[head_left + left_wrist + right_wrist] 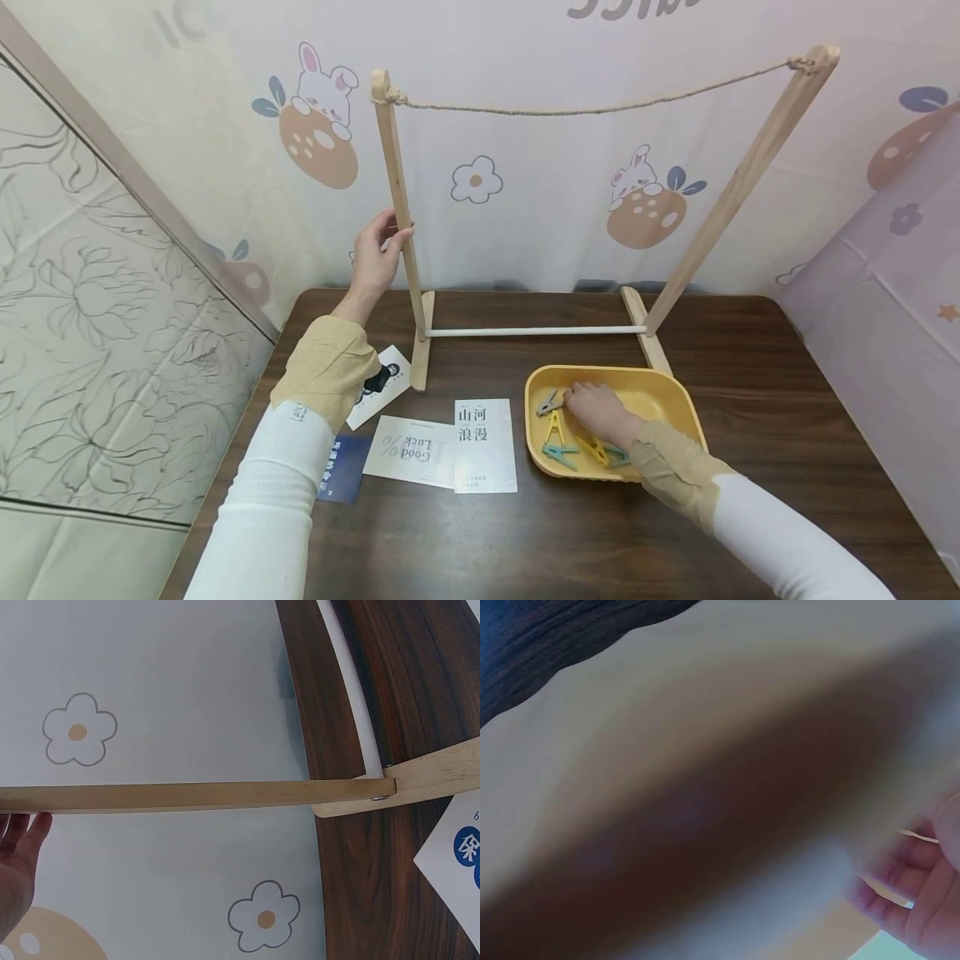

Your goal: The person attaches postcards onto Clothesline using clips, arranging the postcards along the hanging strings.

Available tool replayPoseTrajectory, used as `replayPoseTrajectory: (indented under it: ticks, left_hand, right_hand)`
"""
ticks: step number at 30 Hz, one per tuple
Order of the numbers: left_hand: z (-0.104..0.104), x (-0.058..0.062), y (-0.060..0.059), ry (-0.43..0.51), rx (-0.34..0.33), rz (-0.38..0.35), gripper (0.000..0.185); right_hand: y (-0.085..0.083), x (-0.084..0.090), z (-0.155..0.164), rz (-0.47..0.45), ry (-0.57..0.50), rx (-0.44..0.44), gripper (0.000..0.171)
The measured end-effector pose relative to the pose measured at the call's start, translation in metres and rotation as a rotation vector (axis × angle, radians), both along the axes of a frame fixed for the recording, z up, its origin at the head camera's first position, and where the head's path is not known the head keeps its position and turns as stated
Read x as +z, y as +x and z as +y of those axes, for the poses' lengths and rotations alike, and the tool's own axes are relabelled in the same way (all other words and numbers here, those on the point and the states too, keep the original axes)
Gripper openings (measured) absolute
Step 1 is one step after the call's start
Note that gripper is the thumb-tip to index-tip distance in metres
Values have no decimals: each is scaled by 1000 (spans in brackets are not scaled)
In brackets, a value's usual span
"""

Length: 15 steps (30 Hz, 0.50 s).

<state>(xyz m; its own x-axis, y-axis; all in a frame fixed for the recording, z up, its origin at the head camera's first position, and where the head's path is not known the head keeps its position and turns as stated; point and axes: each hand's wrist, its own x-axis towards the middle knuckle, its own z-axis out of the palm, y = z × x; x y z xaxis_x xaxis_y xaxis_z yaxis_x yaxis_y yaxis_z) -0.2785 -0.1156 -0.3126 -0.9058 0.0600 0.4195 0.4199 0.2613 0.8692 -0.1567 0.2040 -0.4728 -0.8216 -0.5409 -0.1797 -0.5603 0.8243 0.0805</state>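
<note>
My left hand (pixel 377 254) grips the left post (pixel 396 171) of a wooden rack partway up, thumb on the near side and a finger passing behind. In the left wrist view, fingertips (pixel 39 825) meet the edge of that post. My right hand (pixel 600 410) is down inside a yellow plastic basket (pixel 645 377), fingers bent downward among several clothespins. A grey clothespin (pixel 549 405) lies right at its fingertips; I cannot tell whether they pinch it. Close by are a yellow clothespin (pixel 555 427) and a teal clothespin (pixel 560 455). Much of the right wrist view is blurred and blocked.
A rope (pixel 525 112) spans the rack's two posts, and a white rod (pixel 536 332) joins its feet. On the dark table lie a white card (pixel 485 467), a Good Luck card (pixel 408 450), a blue card (pixel 343 471) and a black-and-white card (pixel 393 367). A printed curtain hangs behind.
</note>
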Motion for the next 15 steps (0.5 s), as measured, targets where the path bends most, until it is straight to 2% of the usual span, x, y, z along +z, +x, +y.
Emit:
replayPoseTrajectory:
  ticks: [4, 7, 15]
  left_hand:
    - [-2, -11, -10, 9, 12, 1, 30]
    - [-2, -14, -13, 4, 26, 19, 30]
    - [2, -16, -11, -10, 56, 63, 30]
  right_hand:
    - [1, -3, 1, 25, -6, 3, 19]
    - [2, -5, 3, 41, -9, 8, 16]
    - [4, -8, 4, 46, -6, 33, 6]
